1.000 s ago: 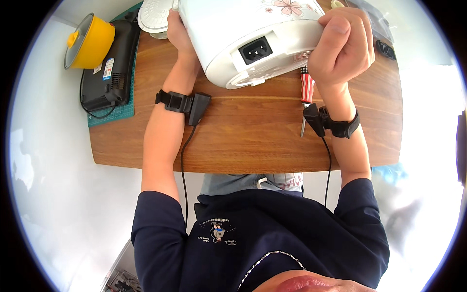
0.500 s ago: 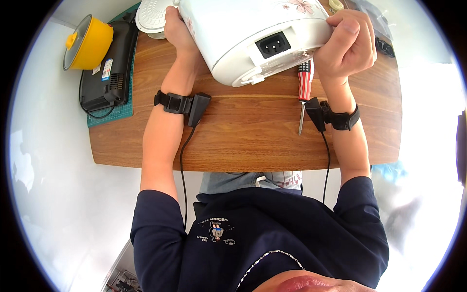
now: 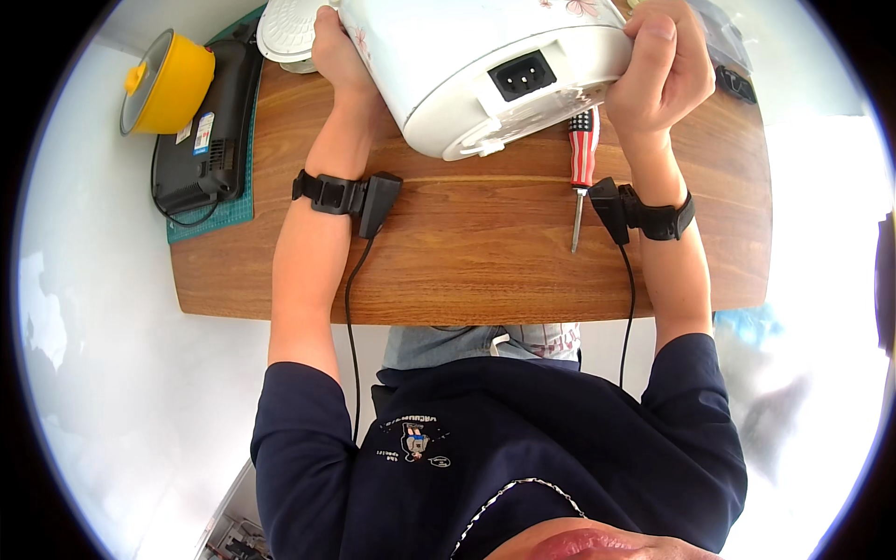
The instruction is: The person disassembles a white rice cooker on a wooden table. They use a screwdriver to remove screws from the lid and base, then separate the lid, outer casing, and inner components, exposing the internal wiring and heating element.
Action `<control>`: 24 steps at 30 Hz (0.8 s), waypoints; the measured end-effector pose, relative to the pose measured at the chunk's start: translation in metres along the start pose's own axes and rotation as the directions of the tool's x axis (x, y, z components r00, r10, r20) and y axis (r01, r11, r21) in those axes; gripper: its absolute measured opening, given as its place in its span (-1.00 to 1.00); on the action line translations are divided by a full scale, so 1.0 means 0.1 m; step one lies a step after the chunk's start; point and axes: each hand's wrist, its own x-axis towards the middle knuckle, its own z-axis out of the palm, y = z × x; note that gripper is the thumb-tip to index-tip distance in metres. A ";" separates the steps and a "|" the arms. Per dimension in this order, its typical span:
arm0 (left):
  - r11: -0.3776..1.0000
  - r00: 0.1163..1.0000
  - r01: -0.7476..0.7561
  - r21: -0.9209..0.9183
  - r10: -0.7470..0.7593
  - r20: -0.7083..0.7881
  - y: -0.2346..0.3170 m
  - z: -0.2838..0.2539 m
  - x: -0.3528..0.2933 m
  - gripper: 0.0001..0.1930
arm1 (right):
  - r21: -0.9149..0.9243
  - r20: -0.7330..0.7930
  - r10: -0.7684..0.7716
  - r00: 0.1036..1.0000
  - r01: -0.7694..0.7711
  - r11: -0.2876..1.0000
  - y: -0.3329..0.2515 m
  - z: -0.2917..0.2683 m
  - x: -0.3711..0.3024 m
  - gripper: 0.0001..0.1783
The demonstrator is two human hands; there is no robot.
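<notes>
A white rice cooker (image 3: pixel 439 70) with a pink flower pattern is tilted over, so its base and black power socket face me. My left hand (image 3: pixel 343 58) is closed against its left side, the fingers partly hidden behind the body. At the base's right edge, my right hand (image 3: pixel 665 73) grips with thumb and curled fingers. Below the cooker lies a screwdriver (image 3: pixel 584 154) with a red, white and black handle, its shaft pointing toward me. The far part of the cooker runs out of the picture.
On the left, a yellow pot (image 3: pixel 177 89) stands by a black appliance (image 3: pixel 229 131) on a green cutting mat (image 3: pixel 237 207). Beside my left hand is a round white perforated part (image 3: pixel 287 34). A clear plastic box (image 3: pixel 717 37) and a small black item (image 3: pixel 735 86) lie far right on the wooden table (image 3: pixel 476 266).
Both hands have shifted the rice cooker slightly away from me and a little to the left. The screwdriver stays where it was on the table.
</notes>
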 end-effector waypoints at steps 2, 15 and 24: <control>1.000 1.000 -0.004 -0.002 0.004 0.007 0.01 -0.04 0.02 -0.28 | 0.013 0.027 0.006 1.000 -0.006 1.000 -0.02 -0.01 0.01 -0.70; 0.940 0.958 -0.083 0.330 0.166 -0.234 -0.08 -0.52 0.13 -0.42 | -0.004 0.050 0.040 0.998 -0.040 0.999 -0.05 -0.02 0.05 -0.71; 0.924 0.974 -0.054 0.378 0.132 -0.184 0.12 -0.50 0.14 -0.52 | 0.012 -0.015 0.008 1.000 -0.008 1.000 -0.04 0.03 -0.02 -0.74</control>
